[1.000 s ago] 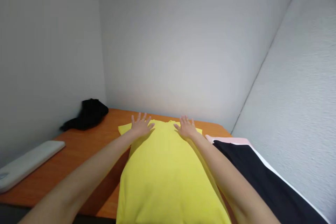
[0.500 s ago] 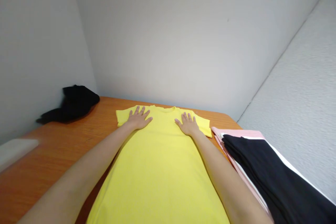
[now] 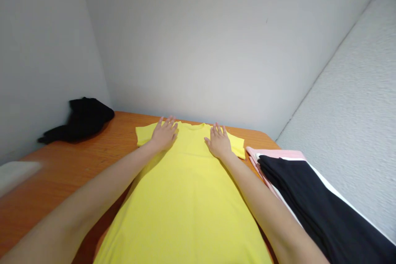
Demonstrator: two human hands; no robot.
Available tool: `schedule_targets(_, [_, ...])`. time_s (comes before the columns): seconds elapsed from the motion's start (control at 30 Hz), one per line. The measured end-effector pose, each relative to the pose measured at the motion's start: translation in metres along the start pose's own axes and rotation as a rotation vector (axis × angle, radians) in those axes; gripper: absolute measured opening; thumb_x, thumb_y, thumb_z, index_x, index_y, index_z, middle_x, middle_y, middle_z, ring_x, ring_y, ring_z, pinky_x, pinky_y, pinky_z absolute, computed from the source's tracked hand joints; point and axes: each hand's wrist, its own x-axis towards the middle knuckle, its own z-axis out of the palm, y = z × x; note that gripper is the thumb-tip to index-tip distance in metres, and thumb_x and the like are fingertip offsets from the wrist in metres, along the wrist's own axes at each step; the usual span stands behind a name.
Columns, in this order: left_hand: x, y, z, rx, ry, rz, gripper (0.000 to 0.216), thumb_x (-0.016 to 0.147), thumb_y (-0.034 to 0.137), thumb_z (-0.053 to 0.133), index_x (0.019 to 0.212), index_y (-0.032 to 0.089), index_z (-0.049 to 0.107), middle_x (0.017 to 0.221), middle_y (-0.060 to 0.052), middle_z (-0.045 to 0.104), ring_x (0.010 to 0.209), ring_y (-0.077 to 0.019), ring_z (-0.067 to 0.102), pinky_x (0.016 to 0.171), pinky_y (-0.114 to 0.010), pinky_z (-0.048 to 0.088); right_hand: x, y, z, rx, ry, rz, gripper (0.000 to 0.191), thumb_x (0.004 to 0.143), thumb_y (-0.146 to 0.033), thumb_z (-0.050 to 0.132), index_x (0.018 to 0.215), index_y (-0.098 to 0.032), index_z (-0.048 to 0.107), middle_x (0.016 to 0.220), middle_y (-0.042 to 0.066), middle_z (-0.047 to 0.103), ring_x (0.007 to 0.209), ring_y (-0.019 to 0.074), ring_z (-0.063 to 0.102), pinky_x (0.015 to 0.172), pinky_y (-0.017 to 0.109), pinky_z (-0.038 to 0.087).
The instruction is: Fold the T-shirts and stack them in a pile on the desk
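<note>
A yellow T-shirt point(image 3: 188, 198) lies spread out on the wooden table, collar toward the wall and both short sleeves out to the sides. Over its left shoulder area is my left hand point(image 3: 165, 133), fingers stretched out and holding nothing. My right hand point(image 3: 219, 142) is at the other shoulder, also flat with fingers extended and nothing gripped. Whether the palms press on the cloth or hover just above it, I cannot tell. Both forearms reach forward along the shirt's sides.
Folded pink point(image 3: 278, 154), white and black garments point(image 3: 312, 198) are stacked at the right of the table point(image 3: 123, 132). A crumpled black cloth point(image 3: 85, 119) sits at the far left. A blurred white object point(image 3: 18, 173) is at the left edge. Walls stand behind and beside the table.
Both hands have shifted slightly toward the collar, their fingers closer together than before. The view has moved a little. The shirt stays spread out.
</note>
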Motion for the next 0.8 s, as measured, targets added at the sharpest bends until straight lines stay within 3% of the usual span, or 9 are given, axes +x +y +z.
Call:
schedule_targets(0.17, [-0.035, 0.025, 0.007, -0.033, -0.098, 0.004, 0.07, 0.094, 0.059, 0.02, 0.149, 0.017, 0.032, 0.159, -0.012, 0.021, 0.147, -0.0315, 0.015, 0.114, -0.058, 0.017, -0.029, -0.037, -0.011, 0.173, -0.165, -0.014, 0.084, 0.096, -0.061, 0.011, 0.149, 0.002, 0.025, 0.157, 0.019, 0.017, 0.147, 0.0306, 0.004, 0.118, 0.045, 0.001])
schedule_targets(0.3, [-0.054, 0.029, 0.015, -0.056, -0.14, -0.012, 0.075, 0.093, 0.063, 0.016, 0.152, 0.018, 0.025, 0.16, -0.01, 0.015, 0.147, -0.0287, 0.013, 0.116, -0.056, 0.015, -0.049, -0.052, -0.008, 0.246, -0.254, 0.004, 0.093, 0.091, -0.072, 0.01, 0.152, -0.002, 0.015, 0.159, 0.016, 0.006, 0.147, 0.031, 0.0, 0.118, 0.047, 0.002])
schedule_targets(0.5, [-0.058, 0.03, 0.013, -0.069, -0.096, -0.023, 0.072, 0.093, 0.062, 0.019, 0.151, 0.02, 0.028, 0.16, -0.008, 0.016, 0.148, -0.0262, 0.013, 0.116, -0.052, 0.015, -0.053, -0.051, -0.005, 0.261, -0.209, -0.002, 0.094, 0.091, -0.072, 0.011, 0.152, -0.001, 0.016, 0.159, 0.016, 0.009, 0.147, 0.0292, 0.001, 0.119, 0.045, 0.002])
schedule_targets(0.63, [-0.062, 0.034, -0.003, -0.075, -0.061, -0.027, 0.066, 0.095, 0.056, 0.022, 0.148, 0.019, 0.035, 0.158, -0.009, 0.025, 0.146, -0.0255, 0.02, 0.116, -0.049, 0.018, -0.054, -0.05, -0.017, 0.255, -0.194, -0.012, 0.088, 0.094, -0.067, 0.014, 0.151, 0.0, 0.018, 0.158, 0.017, 0.011, 0.147, 0.0263, 0.003, 0.119, 0.041, 0.003])
schedule_targets(0.8, [-0.095, 0.044, -0.036, -0.066, 0.028, -0.006, 0.06, 0.098, 0.038, 0.019, 0.15, 0.009, 0.026, 0.161, -0.01, 0.012, 0.149, -0.0227, 0.003, 0.119, -0.046, -0.002, -0.089, -0.055, -0.053, 0.231, -0.056, 0.013, 0.082, 0.097, -0.059, 0.017, 0.151, 0.002, 0.014, 0.158, 0.017, 0.003, 0.147, 0.0261, -0.003, 0.119, 0.043, -0.001])
